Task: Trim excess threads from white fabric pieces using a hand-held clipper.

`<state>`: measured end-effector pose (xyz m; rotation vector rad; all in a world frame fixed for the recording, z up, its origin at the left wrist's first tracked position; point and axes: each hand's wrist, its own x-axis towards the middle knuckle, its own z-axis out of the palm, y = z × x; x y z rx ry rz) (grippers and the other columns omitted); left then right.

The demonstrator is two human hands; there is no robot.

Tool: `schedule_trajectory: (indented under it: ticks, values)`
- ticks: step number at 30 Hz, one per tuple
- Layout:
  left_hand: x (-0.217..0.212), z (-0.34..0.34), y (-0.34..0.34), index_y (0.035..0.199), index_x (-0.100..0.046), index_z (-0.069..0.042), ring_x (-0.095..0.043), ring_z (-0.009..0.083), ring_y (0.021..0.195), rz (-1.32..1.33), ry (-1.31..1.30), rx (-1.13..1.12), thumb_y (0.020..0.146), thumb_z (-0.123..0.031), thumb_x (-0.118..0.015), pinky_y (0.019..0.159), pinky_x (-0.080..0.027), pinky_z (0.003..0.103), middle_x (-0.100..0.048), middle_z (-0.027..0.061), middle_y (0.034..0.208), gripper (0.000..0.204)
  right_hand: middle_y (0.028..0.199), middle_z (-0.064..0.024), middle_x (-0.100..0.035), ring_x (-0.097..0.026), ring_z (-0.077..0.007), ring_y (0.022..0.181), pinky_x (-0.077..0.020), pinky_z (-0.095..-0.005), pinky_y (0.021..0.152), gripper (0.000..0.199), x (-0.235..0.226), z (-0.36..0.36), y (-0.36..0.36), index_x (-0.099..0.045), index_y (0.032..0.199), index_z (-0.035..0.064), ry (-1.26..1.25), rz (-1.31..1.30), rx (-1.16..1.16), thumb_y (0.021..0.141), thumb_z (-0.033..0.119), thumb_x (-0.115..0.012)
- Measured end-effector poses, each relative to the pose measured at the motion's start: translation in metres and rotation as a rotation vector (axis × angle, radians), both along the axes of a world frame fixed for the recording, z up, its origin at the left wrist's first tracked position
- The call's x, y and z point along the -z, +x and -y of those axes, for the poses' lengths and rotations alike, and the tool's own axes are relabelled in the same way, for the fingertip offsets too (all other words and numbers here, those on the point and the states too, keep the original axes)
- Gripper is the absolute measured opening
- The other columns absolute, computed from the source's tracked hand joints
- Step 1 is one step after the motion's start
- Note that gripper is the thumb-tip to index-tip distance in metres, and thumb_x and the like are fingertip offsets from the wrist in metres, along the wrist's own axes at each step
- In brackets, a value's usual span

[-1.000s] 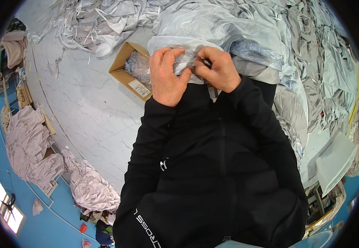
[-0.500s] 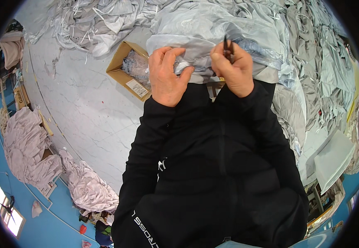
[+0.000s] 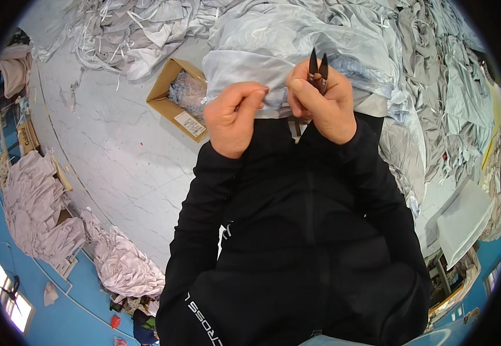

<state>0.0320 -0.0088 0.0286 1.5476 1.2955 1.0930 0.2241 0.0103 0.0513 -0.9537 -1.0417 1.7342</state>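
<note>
Pale blue garment is lying bunched on the table, its hem pinched taut by the left hand; the right hand is clenching black thread snips, blades pointing away.

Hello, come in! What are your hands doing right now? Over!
Left hand pinching pale blue fabric garment. Right hand gripping small black thread snips, blades up. Open brown cardboard box beside left hand, nothing blocking.

Open brown carton (white label)
</note>
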Motion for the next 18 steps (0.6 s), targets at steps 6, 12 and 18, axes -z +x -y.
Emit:
schedule_trajectory:
  ticks: [6, 12, 18]
  values:
    - [0.011, 0.012, -0.004, 0.098, -0.068, 0.004, -0.063, 0.0112, 0.073, 0.567, -0.158, -0.2, 0.098, -0.004, -0.059, 0.062, -0.048, 0.022, -0.072, 0.0108, 0.096, 0.011, 0.098, -0.0011, -0.059, -0.055, -0.0081, 0.091, -0.0463, -0.0225, 0.078, 0.029, 0.043, 0.001, -0.022, -0.061, 0.115, -0.0008, 0.262, 0.337, 0.019, 0.089, 0.004, -0.071]
    - [-0.004, 0.006, -0.016, 0.092, -0.066, 0.001, -0.061, 0.0108, 0.066, 0.736, -0.389, -0.195, 0.101, -0.007, -0.056, 0.055, -0.045, 0.022, -0.071, 0.0106, 0.088, 0.016, 0.097, -0.0047, -0.059, -0.057, -0.0111, 0.086, -0.0473, -0.0241, 0.075, 0.035, 0.047, 0.0, -0.033, -0.062, 0.112, 0.0008, 0.424, 0.525, 0.066, 0.08, 0.0, -0.076]
    - [-0.008, -0.002, -0.039, 0.08, -0.06, -0.004, -0.06, 0.0239, 0.057, -0.281, 0.025, -0.145, 0.093, -0.007, -0.065, 0.051, -0.044, 0.034, -0.061, 0.0126, 0.068, 0.015, 0.095, -0.0063, -0.058, -0.057, -0.0155, 0.082, -0.048, -0.0258, 0.073, 0.035, 0.052, 0.0, -0.038, -0.063, 0.111, 0.0021, 0.5, 0.499, 0.105, 0.079, 0.0, -0.077]
